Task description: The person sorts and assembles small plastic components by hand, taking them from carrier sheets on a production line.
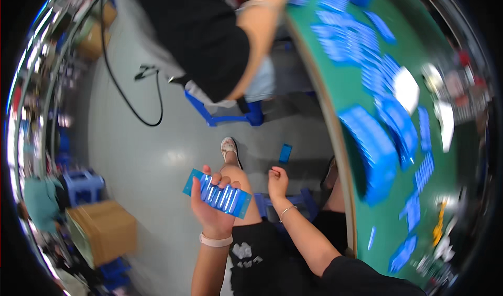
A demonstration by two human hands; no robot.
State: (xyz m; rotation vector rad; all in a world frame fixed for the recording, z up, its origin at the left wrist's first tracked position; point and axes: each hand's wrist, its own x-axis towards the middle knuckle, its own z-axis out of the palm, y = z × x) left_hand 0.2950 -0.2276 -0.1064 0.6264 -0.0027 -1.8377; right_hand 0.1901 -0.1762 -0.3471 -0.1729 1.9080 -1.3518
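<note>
My left hand (216,212) is wrapped round a ribbed blue pack (220,194), like a row of cylinders in shiny blue film with flat ends, and holds it tilted above my lap. The thumb lies on one side of the pack and the fingers curl over its far edge. To the right, my right hand (277,183) hangs over the floor near my knee, its fingers curled in and no object showing in them. A small flat blue piece (285,153) lies on the floor just beyond it.
Along the right runs a green-topped table (335,94) with many blue packs (346,36) and a large blue bundle (369,149). A co-worker in black (204,39) sits ahead on a blue stool (230,119). At left are a cardboard box (107,228) and a black cable (118,89).
</note>
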